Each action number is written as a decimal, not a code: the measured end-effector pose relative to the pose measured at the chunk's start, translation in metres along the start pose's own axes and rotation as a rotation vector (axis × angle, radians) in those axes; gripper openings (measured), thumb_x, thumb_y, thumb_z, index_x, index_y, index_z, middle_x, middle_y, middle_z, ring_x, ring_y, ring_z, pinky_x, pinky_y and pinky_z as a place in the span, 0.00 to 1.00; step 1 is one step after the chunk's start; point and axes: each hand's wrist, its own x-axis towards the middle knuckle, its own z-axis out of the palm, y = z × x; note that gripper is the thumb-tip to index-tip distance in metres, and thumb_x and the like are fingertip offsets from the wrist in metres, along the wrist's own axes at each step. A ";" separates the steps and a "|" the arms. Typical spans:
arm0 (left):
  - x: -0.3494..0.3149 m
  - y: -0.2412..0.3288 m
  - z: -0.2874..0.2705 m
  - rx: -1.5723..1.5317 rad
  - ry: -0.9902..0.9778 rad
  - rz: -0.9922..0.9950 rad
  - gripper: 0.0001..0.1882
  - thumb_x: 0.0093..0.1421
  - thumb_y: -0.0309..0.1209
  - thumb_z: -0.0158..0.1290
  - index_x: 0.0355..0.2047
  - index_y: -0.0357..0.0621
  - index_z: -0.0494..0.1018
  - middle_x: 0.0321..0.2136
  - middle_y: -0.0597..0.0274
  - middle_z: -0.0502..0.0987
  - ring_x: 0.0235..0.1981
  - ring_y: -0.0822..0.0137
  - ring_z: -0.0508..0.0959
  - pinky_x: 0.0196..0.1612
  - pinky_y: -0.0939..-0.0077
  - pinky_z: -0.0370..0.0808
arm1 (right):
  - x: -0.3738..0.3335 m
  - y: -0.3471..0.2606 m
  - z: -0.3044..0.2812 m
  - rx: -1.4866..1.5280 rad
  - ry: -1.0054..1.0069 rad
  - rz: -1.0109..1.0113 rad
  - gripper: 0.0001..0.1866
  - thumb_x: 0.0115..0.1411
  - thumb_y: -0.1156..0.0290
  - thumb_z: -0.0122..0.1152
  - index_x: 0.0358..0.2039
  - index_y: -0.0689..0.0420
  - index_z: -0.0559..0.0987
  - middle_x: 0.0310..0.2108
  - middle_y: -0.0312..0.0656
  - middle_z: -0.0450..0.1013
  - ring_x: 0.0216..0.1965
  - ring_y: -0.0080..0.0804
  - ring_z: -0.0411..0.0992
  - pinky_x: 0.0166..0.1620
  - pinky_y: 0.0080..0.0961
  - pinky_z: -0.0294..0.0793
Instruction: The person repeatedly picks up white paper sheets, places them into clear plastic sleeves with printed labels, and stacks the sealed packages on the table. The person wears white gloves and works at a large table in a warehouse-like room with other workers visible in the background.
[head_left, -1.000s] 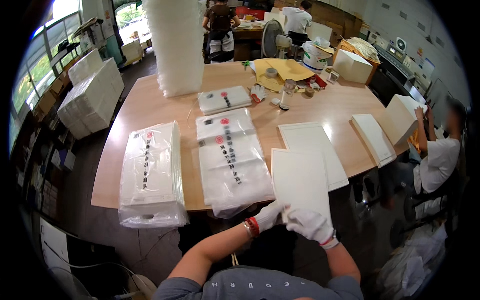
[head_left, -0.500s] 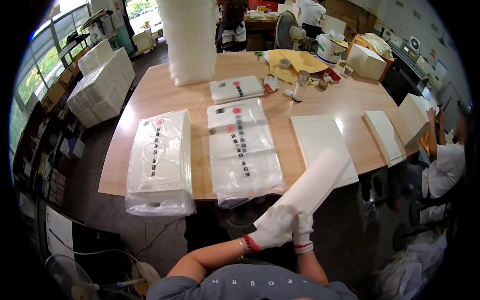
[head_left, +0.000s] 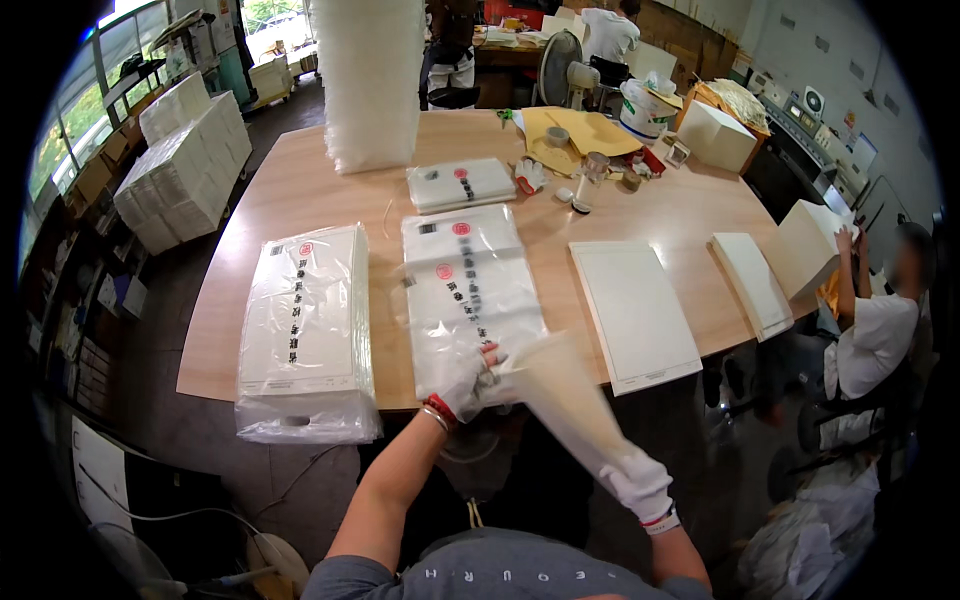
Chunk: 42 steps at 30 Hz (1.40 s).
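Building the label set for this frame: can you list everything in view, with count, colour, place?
white sheet: 1, white, blurred, held off table's near edge
clear bags: flat pile, clear with red and black print, table centre
bagged stack: 1, white in clear bag, table left
white boards: 2, table right
small bag pile: 1, table far centre
tall stack: 1, translucent white, far table
table: 1, light wood
seated person: 1, white shirt, far right
left hand: white glove, grips sheet's upper end
right hand: white glove, grips sheet's lower end
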 end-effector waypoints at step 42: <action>0.000 -0.002 -0.119 0.193 0.369 0.323 0.15 0.58 0.37 0.45 0.46 0.51 0.64 0.23 0.71 0.59 0.22 0.77 0.60 0.24 0.85 0.60 | 0.173 0.011 0.145 0.069 -0.483 0.404 0.33 0.58 0.68 0.42 0.62 0.55 0.42 0.34 0.61 0.71 0.32 0.56 0.71 0.33 0.49 0.67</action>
